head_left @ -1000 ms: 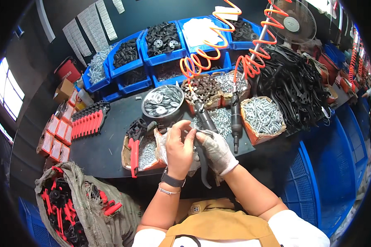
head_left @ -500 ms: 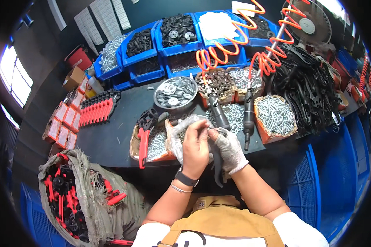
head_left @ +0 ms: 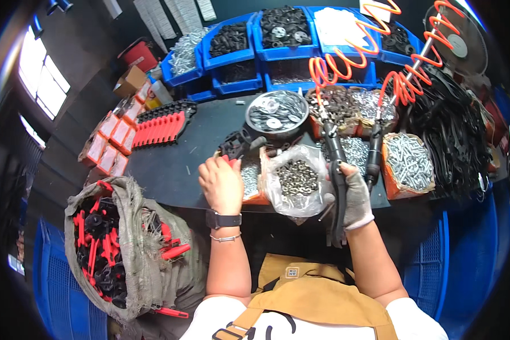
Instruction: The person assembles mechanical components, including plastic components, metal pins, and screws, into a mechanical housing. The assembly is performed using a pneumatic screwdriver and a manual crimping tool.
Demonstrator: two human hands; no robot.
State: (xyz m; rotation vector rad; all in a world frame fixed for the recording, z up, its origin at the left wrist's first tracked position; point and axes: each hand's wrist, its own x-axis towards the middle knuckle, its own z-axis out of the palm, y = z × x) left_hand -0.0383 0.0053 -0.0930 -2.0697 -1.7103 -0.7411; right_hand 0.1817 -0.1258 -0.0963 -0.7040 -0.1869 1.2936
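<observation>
My bare left hand [head_left: 220, 180] is closed over the red handle of a black-headed tool part [head_left: 238, 144], which lies above a box of small silver fasteners [head_left: 250, 180]. Its fingertips are partly hidden. My right hand [head_left: 356, 201], in a pale glove, grips a long, curved black lever [head_left: 338, 207] held roughly upright. Thin metal pins stick out beside that thumb. Between the hands sits a clear plastic bag [head_left: 317, 198] full of small metal nuts or bushings. Two black air screwdrivers [head_left: 374, 156] on orange coiled hoses rest just beyond my right hand.
A metal bowl of washers [head_left: 255, 126] stands mid-table, with blue parts bins [head_left: 289, 52] behind. Red-handled pieces [head_left: 161, 129] line up at left. A box of screws [head_left: 409, 164] and piled black levers [head_left: 447, 136] are right. A woven sack [head_left: 133, 255] stands lower left.
My hands were together in front of me and have moved apart. The left has reached to the red-handled part; the right keeps the black lever, now raised. The view has swung left.
</observation>
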